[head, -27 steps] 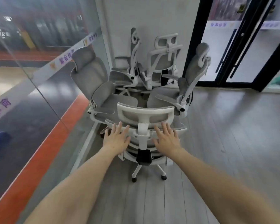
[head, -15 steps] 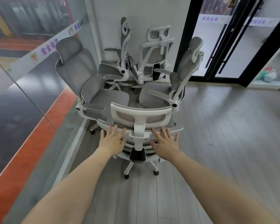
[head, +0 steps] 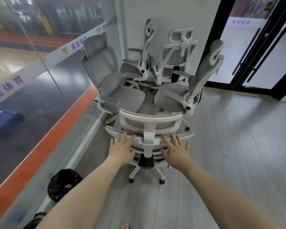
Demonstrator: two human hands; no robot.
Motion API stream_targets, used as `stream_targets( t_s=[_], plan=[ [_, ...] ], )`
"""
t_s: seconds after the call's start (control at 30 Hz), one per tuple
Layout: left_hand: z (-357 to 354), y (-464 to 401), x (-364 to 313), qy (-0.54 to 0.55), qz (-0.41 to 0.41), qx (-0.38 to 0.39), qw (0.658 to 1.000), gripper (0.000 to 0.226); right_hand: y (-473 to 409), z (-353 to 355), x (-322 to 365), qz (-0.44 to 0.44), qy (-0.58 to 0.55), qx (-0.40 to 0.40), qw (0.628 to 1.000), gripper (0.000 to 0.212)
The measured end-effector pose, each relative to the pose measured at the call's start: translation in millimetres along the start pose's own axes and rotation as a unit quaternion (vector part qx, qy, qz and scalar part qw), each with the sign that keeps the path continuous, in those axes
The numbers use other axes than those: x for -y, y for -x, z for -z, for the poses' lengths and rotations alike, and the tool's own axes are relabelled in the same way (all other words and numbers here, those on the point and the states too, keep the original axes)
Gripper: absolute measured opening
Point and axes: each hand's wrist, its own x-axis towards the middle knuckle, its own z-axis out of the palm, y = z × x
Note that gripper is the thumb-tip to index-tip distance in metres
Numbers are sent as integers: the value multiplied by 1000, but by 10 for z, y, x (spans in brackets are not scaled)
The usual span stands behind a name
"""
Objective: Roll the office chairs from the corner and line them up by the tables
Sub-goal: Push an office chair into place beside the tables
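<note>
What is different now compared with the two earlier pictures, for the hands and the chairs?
Little changed. Both hands stay flat and open on the nearest chair: left hand, right hand; neither has gripped or let go. The view shifted, so a black bag now shows at lower left. The other chairs keep their places in the corner.

Left arm: bare, reaches forward and slightly inward from the lower left of the view, elbow nearly straight.
Left hand point(head: 122, 150): palm down, back of the hand up, fingers straight and spread, thumb tucked toward the middle.
Right arm: bare, reaches forward from the lower right, also nearly straight.
Right hand point(head: 176, 150): palm down, fingers straight and fanned, little finger splayed outward.
Spacing: both hands level with each other, apart, wrists unbent.
Foot: toes just visible at the bottom edge.
</note>
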Motion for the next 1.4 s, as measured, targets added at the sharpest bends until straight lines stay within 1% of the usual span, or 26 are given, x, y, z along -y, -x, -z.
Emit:
stream_targets(
  t_s=[0.17,0.33,0.43,0.8,0.93,1.13,1.2,1.3,1.4],
  plan=[
    [-312,757,-620,24,78,-3,997,71,561,-129,-419,63,32,6,997,69],
    [-655,1637,-1235,37,146,-9,989,73,1151,-78,-846,151,73,48,985,69],
    [-922,2236,-1553,48,182,-4,982,73,1583,-144,-1027,186,82,69,977,68],
    [-1668,4286,-2717,97,301,-43,948,73,3219,-348,-1372,310,123,77,940,71],
    [-1962,5006,-3176,109,341,-63,932,73,3808,-457,-1514,347,140,77,924,71],
    [-2367,6098,-3887,127,396,-50,908,72,4760,-601,-1772,417,132,113,892,69],
    [-2495,6426,-4181,131,421,-56,896,71,5063,-648,-1871,439,130,125,880,69],
    [-2677,6834,-4622,134,462,-62,874,71,5441,-748,-2040,478,137,123,859,69],
    [-2813,7144,-5042,146,503,-67,849,73,5705,-810,-2178,521,139,127,832,68]
  ],
)
